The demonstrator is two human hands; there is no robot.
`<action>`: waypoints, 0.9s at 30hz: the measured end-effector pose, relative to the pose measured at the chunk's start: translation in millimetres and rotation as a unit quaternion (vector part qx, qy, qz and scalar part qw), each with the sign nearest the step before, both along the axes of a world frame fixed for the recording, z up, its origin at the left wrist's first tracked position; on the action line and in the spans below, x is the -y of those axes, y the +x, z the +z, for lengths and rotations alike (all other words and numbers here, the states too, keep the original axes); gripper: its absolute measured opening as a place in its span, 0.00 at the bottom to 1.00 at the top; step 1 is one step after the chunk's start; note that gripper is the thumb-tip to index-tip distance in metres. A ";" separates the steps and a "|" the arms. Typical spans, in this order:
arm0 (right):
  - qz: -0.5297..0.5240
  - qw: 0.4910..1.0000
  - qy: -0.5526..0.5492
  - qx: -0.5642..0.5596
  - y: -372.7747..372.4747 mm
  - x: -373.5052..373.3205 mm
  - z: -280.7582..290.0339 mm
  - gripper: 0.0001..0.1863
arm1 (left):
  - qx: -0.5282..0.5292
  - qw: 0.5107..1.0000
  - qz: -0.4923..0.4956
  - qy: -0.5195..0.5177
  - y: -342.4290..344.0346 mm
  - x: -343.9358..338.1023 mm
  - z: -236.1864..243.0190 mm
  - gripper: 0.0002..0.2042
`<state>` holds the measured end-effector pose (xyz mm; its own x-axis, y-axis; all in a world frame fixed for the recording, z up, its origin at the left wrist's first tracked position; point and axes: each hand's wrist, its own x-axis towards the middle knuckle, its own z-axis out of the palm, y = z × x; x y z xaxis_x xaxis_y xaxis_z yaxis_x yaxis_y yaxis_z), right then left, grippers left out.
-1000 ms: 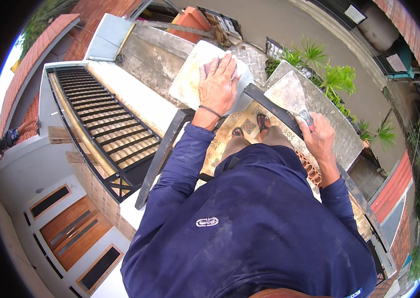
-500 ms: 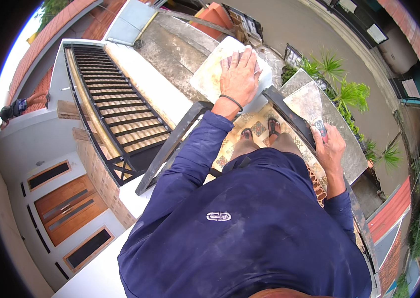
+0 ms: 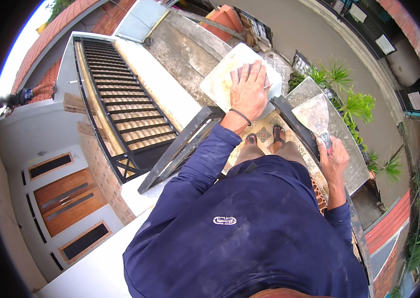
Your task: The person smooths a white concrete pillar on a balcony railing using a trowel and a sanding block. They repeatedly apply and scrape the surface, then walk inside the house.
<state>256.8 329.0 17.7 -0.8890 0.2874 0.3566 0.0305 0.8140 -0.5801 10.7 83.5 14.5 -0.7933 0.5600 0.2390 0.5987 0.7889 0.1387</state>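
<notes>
The step in hand looks to be rubbing down the flat top of a white post [image 3: 216, 81], which stands just beyond the person's front, between the ends of two black rails [image 3: 182, 150]. The left hand [image 3: 249, 95] lies palm down on this top, its fingers slightly spread and pointing away from the body, and they seem to press on a thin dull sheet [image 3: 266, 81] that peeps out beside them; it may be sandpaper, but too little of it shows to be sure. No finger is seen hooked over the post's edge. The right hand [image 3: 335, 160] holds a scraper [image 3: 315, 113], its thumb on one side of the dark and red handle and its fingers curled round the other; the farther fingers are partly hidden. The wide, pale-smeared blade points away from the body, over or near the right-hand rail and the grey ledge [image 3: 348, 166] beyond it; whether it touches either cannot be told. It is apart from the post, so the scraper appears to be waiting while the left hand does the work. The top bears yellowish patches beside the fingers, so the surface does not look even yet. The next move seems to call for a flat palm and steady pressure across those patches, right out to the edges, with the blade held clear of the left wrist, and for firm footing in the sandals [image 3: 279, 133] on the patterned tiles [image 3: 262, 134] below.
</notes>
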 end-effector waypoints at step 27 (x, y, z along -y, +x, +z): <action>-0.001 1.000 -0.023 0.018 -2.3 1.3 2.9 0.12 | -0.008 0.997 0.066 0.036 -57.5 13.8 -11.3 0.27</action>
<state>254.5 327.7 20.5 -0.9007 0.3043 0.3101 0.0542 0.7869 -0.6147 -46.9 69.7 3.2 -0.8552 0.4312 0.2876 0.4921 0.8496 0.1896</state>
